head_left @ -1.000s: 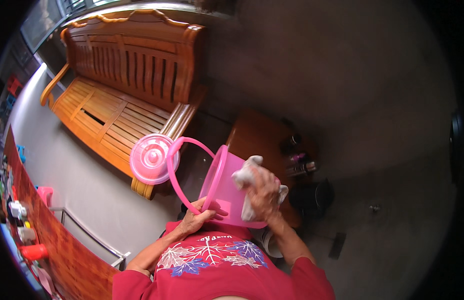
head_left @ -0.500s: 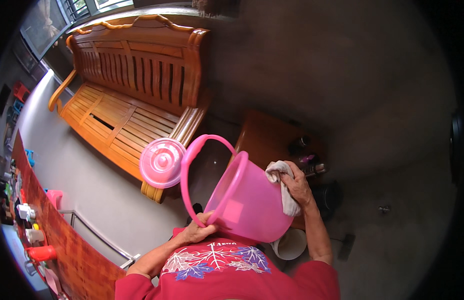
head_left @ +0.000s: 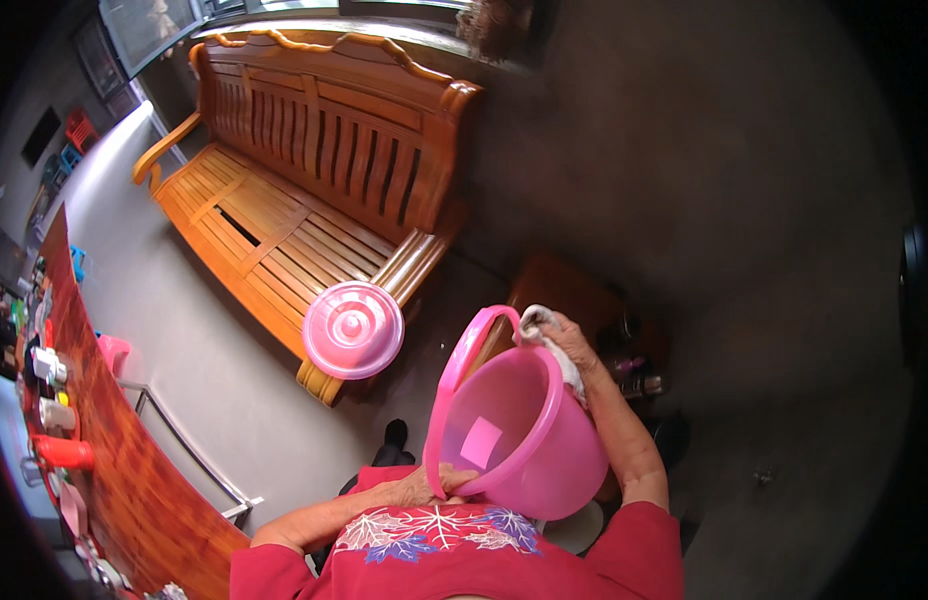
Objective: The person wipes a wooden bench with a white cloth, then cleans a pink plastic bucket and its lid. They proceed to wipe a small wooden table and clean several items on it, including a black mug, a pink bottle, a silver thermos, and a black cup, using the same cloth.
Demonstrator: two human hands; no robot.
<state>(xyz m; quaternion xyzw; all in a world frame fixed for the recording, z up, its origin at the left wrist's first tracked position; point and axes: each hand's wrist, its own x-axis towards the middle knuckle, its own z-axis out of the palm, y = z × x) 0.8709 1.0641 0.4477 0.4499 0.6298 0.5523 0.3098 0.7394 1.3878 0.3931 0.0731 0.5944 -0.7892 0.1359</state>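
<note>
A pink plastic bucket is tilted in front of my chest, its mouth facing left and toward me. My left hand grips its rim near the lower end of the raised handle, with the fingers partly hidden. On the far right side, my right hand holds a whitish cloth against the bucket near the rim. A pale square label shows through the bucket's wall. The round pink lid rests on the near armrest of the wooden bench.
The wooden bench stands ahead to the left. A low brown cabinet is beyond the bucket. At left runs a reddish table crowded with items, including a red container. A pale bucket sits below, partly hidden.
The bucket has turned so its mouth faces more toward me. My right hand and the cloth have moved from its side up toward the rim. The view has shifted slightly.
</note>
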